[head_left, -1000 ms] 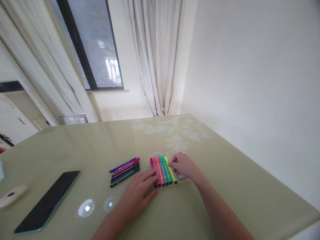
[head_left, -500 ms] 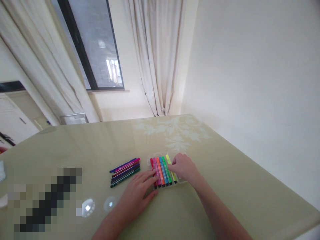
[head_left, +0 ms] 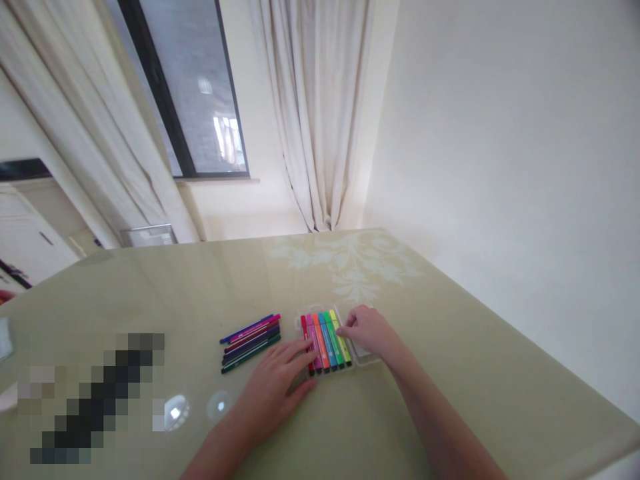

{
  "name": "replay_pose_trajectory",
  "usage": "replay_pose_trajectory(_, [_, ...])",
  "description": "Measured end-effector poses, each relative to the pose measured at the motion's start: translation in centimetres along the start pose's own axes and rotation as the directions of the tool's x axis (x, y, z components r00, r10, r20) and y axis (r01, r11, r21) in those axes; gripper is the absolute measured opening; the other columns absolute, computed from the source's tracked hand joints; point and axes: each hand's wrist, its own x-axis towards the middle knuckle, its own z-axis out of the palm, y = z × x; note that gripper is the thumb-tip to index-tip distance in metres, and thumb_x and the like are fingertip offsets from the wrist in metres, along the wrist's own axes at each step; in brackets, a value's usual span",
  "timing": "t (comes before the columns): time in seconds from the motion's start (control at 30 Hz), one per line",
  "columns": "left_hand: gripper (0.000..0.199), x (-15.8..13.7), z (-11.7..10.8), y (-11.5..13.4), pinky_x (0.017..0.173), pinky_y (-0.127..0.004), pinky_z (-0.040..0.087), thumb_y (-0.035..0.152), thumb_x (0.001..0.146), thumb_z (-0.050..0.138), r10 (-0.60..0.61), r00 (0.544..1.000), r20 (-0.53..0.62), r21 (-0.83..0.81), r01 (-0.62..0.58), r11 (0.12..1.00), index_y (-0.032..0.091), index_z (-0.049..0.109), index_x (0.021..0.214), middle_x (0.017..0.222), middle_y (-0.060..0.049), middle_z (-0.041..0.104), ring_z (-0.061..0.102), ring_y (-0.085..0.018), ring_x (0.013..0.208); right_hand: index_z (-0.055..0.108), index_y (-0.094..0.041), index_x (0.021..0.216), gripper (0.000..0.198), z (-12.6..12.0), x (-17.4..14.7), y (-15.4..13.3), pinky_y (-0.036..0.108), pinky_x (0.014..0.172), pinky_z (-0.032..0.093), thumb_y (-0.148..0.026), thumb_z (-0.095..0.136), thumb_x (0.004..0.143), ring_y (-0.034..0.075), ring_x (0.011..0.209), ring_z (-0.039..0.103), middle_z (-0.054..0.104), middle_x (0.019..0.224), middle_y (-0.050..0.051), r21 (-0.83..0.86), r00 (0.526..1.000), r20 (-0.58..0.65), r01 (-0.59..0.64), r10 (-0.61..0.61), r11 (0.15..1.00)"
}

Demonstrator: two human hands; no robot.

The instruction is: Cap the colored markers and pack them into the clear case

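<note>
On the table (head_left: 360, 427), 6 cased markers (head_left: 327, 340) lie short of the far edge, left hand (head_left: 280, 373) loosely spread at their left, right hand (head_left: 371, 332) (grip unclear) seemingly aligning them, next needing gentle pressing.

I see a bare left hand (head_left: 280, 373), a bare right hand (head_left: 369, 331) and slim, uncovered forearms (head_left: 430, 410), lower centre of the frame.
</note>
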Motion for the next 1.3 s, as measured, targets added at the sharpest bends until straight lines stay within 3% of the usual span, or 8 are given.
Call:
replay_pose_trajectory(0.37, [0.039, -0.1, -1.2, -0.6, 0.108, -0.047, 0.048, 0.039, 0.093, 0.067, -0.066, 0.995, -0.076, -0.024, 0.065, 0.998, 0.034, 0.066, 0.131, 0.138, -0.003, 0.066, 0.061, -0.027, 0.126, 0.075, -0.018, 0.072, 0.025, 0.5, -0.3, -0.9, 0.024, 0.062, 0.041, -0.038, 0.072, 0.086, 0.016, 0.067, 0.067, 0.075, 0.069, 0.003, 0.088, 0.998, 0.057, 0.018, -0.024, 0.996])
replay_pose_trajectory(0.57, [0.024, -0.1, -3.2, -3.2, 0.091, -0.043, 0.05, 0.036, 0.097, 0.052, -0.363, 0.902, -0.232, 0.014, 0.376, 0.926, 0.024, 0.071, 0.089, 0.1, -0.006, 0.072, 0.065, -0.027, 0.098, 0.074, -0.018, 0.078, 0.019, 0.5, -0.6, -1.3, 0.023, 0.062, 0.041, -0.035, 0.072, 0.086, 0.016, 0.068, 0.068, 0.076, 0.074, 0.004, 0.099, 0.999, 0.03, 0.011, -0.014, 0.995])
replay_pose_trajectory(0.7, [0.013, -0.4, -3.6, -4.3, 0.09, -0.042, 0.048, 0.031, 0.091, 0.059, -0.439, 0.882, -0.171, 0.075, 0.456, 0.887, 0.024, 0.07, 0.091, 0.098, -0.005, 0.072, 0.063, -0.027, 0.097, 0.072, -0.019, 0.08, 0.018, 0.8, -0.7, -1.8, 0.023, 0.06, 0.042, -0.033, 0.068, 0.089, 0.014, 0.06, 0.066, 0.075, 0.069, 0.002, 0.13, 0.999, 0.05, -0.005, -0.002, 0.991])
replay_pose_trajectory(1.03, [0.022, -0.4, -3.3, -3.3, 0.091, -0.043, 0.048, 0.03, 0.095, 0.05, -0.433, 0.892, -0.13, 0.198, 0.451, 0.87, 0.022, 0.07, 0.091, 0.103, -0.009, 0.072, 0.065, -0.029, 0.1, 0.069, -0.019, 0.087, 0.014, 1.2, -1.2, -2.5, 0.023, 0.06, 0.041, -0.031, 0.064, 0.092, 0.013, 0.056, 0.064, 0.072, 0.065, 0.0, 0.158, 0.998, 0.065, 0.01, -0.021, 0.987])
replay_pose_trajectory(1.1, [0.023, -0.4, -3.4, -3.2, 0.089, -0.043, 0.048, 0.034, 0.095, 0.05, -0.445, 0.875, -0.191, 0.104, 0.469, 0.877, 0.021, 0.069, 0.09, 0.101, -0.009, 0.073, 0.065, -0.029, 0.098, 0.069, -0.019, 0.085, 0.014, 1.1, -1.1, -2.4, 0.023, 0.062, 0.04, -0.031, 0.066, 0.092, 0.014, 0.06, 0.065, 0.071, 0.064, 0.0, 0.156, 0.999, 0.045, 0.023, -0.03, 0.987])
replay_pose_trajectory(1.17, [0.027, -0.1, -3.7, -3.2, 0.084, -0.04, 0.05, 0.044, 0.094, 0.053, -0.517, 0.819, -0.25, -0.119, 0.504, 0.856, 0.022, 0.069, 0.091, 0.096, -0.008, 0.074, 0.067, -0.028, 0.092, 0.069, -0.019, 0.083, 0.015, 1.0, -0.9, -2.5, 0.024, 0.064, 0.04, -0.031, 0.068, 0.091, 0.015, 0.067, 0.066, 0.072, 0.068, 0.001, 0.146, 0.999, -0.031, 0.045, -0.041, 0.988])
replay_pose_trajectory(1.23, [0.036, 0.3, -4.0, -3.0, 0.075, -0.036, 0.051, 0.055, 0.091, 0.057, -0.616, 0.752, -0.235, -0.433, 0.487, 0.759, 0.021, 0.07, 0.095, 0.091, -0.007, 0.075, 0.068, -0.026, 0.083, 0.069, -0.019, 0.081, 0.018, 1.1, -0.9, -2.8, 0.024, 0.065, 0.04, -0.031, 0.067, 0.093, 0.015, 0.071, 0.066, 0.073, 0.072, 0.001, 0.187, 0.99, -0.109, 0.106, -0.086, 0.977])
replay_pose_trajectory(1.3, [0.047, 0.7, -4.1, -2.5, 0.066, -0.031, 0.051, 0.063, 0.086, 0.062, -0.67, 0.723, -0.167, -0.687, 0.402, 0.606, 0.019, 0.069, 0.103, 0.087, -0.006, 0.076, 0.067, -0.022, 0.073, 0.069, -0.018, 0.08, 0.024, 1.4, -1.1, -3.5, 0.023, 0.064, 0.04, -0.033, 0.061, 0.097, 0.013, 0.066, 0.064, 0.072, 0.072, 0.001, 0.315, 0.98, -0.119, 0.192, -0.162, 0.929])
